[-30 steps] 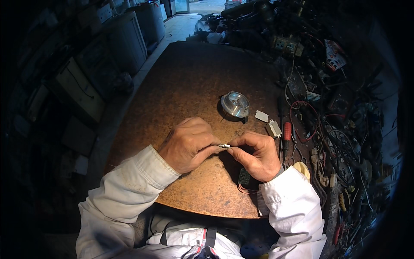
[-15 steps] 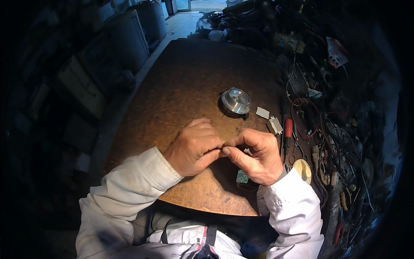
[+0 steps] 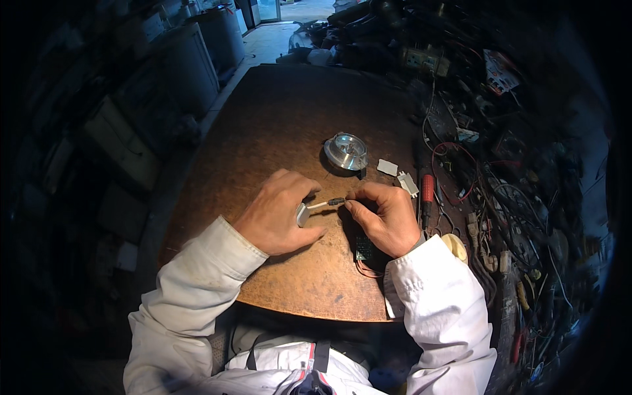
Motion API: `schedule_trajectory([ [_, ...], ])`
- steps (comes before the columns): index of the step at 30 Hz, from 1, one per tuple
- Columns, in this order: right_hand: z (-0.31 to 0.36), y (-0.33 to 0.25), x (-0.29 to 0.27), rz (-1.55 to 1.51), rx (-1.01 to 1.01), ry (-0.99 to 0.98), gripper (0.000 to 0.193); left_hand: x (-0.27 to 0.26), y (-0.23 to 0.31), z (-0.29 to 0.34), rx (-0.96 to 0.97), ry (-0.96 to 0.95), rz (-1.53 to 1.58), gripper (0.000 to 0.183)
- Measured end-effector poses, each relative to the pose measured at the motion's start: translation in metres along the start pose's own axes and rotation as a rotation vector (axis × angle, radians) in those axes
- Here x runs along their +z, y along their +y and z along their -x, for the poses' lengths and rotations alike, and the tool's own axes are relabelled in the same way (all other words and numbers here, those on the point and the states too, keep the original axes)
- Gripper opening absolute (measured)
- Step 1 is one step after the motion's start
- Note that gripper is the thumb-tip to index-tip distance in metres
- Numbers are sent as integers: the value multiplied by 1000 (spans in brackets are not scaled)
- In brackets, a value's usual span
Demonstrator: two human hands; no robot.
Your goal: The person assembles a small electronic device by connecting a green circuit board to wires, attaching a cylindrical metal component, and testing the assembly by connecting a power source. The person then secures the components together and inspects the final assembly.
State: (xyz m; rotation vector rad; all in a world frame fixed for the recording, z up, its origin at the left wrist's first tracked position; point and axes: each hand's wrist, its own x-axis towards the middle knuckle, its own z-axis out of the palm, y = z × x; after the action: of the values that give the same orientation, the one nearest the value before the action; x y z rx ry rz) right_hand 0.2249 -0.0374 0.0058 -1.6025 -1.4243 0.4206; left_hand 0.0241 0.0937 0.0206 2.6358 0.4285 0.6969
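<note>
Plug [image 3: 335, 201] in your right grip [image 3: 387, 220], its line running across to your left

Your right grip is the nearer of the two: thumb and forefinger are together on the plug's right end, and the dark body sticks out to the left of those fingertips. The long axis lies mostly side to side, its left end tipping slightly toward you. From that end a short white cord [image 3: 318, 207] carries on along nearly the same line, to a grey-white piece [image 3: 302, 215] in the hollow of your left grip [image 3: 273, 214].

Your left thumb and forefinger stand apart, one on the near side of the cord and one on the far side, neither touching the plug. Whether your hidden left fingers hold the piece, you cannot tell from here. So the gap between your grips is spanned by the plug and cord alone, above the table [image 3: 289, 289].

Just toward you from the right grip, partly under it, lies a green board [image 3: 363, 249]. Beyond the grip sits a round clear part [image 3: 346, 151]; to its right lies a red-handled screwdriver [image 3: 428, 191].
</note>
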Motion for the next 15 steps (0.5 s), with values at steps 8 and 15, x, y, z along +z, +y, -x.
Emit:
schedule_trajectory([
  [8,7,-58,-65,-211,19,120,17,-8,-18,1,-72,56,-80,75],
  [15,87,-72,-99,-134,59,322,13,-14,3,7,185,443,-187,50],
])
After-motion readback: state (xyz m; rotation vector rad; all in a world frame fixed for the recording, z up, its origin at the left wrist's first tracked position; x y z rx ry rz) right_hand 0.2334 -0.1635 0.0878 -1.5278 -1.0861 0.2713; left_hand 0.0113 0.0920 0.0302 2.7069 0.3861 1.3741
